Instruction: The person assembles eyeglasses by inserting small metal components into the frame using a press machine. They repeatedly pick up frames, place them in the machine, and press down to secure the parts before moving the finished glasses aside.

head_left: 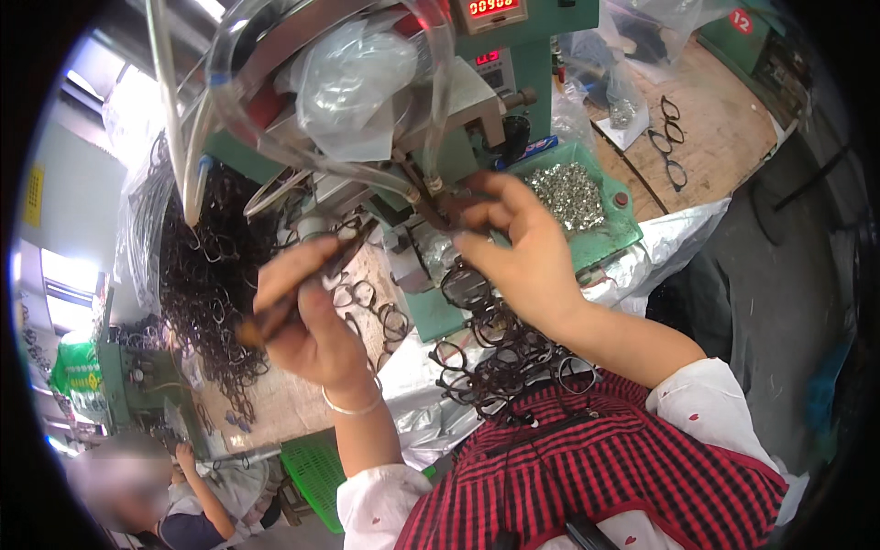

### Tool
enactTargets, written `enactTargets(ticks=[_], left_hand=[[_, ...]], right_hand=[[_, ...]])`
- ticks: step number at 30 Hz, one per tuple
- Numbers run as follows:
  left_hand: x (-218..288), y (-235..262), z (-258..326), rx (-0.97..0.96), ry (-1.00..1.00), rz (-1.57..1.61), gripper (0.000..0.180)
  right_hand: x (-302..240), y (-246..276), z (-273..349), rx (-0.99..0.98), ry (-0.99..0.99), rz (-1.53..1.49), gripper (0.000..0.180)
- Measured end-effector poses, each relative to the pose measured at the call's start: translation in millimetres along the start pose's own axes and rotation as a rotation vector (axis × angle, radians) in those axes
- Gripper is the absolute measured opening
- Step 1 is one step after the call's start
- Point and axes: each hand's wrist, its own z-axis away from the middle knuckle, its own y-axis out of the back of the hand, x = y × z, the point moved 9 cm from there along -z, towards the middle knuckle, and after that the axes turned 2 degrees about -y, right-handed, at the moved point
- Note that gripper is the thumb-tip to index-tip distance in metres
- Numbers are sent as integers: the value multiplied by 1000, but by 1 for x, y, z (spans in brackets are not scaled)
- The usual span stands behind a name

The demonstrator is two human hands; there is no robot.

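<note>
Hands apart: left hand (319,328) clamped on a dark slim piece (354,242), right hand (527,252) at green machine (538,82), grip unclear.

My left hand (316,325) holding a dark slender piece (350,244), my right hand (522,247) at the green machine (539,73), green tray (626,227) of small silvery metal parts (568,194), dark eyeglass frames (500,353) clustered by my red-and-black checked apron (550,467), wooden desk (729,124) at right

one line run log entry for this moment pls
left hand: holds slim dark item, blurred | right hand: at green machine, grip unclear | nearby: green tray of small metal parts; dark eyeglass frames, heaped
</note>
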Motion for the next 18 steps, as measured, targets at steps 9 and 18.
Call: enactTargets(ticks=[9, 18], left_hand=[[19, -78, 63, -603, -274, -224, 29], [9, -73, 69, -604, -182, -168, 25]], right_hand=[[21, 104, -15, 155, 406, 1241, 26], [56, 138, -11, 278, 366, 1216, 17]])
